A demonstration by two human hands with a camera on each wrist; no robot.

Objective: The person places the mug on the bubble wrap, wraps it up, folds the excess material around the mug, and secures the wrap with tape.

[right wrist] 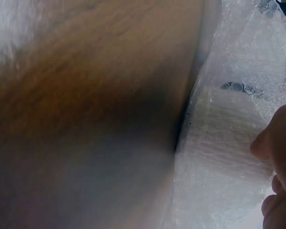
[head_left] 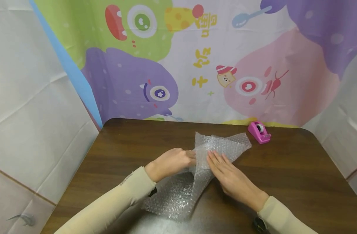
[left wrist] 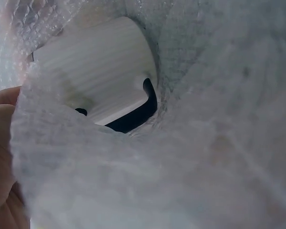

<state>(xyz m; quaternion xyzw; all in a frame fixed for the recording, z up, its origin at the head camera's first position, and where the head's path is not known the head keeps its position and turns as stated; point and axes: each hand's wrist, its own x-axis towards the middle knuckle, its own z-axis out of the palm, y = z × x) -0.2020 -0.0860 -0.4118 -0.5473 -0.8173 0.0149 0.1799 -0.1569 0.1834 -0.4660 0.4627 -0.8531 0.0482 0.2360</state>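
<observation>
The bubble wrap (head_left: 178, 198) is thin, see-through plastic, bumpy all over and very shiny where light hits it. The white curved thing (left wrist: 100, 57) looks hard and smooth, with faint lines and a soft shine; its black part (left wrist: 138, 114) is smooth and dark. I can't tell what either is made of. The tabletop (head_left: 301, 172) looks like brown wood, streaky and a bit shiny. The tape holder (head_left: 256, 130) is smooth, glossy pink plastic. The sleeves (head_left: 108, 203) are soft, dull cloth.
</observation>
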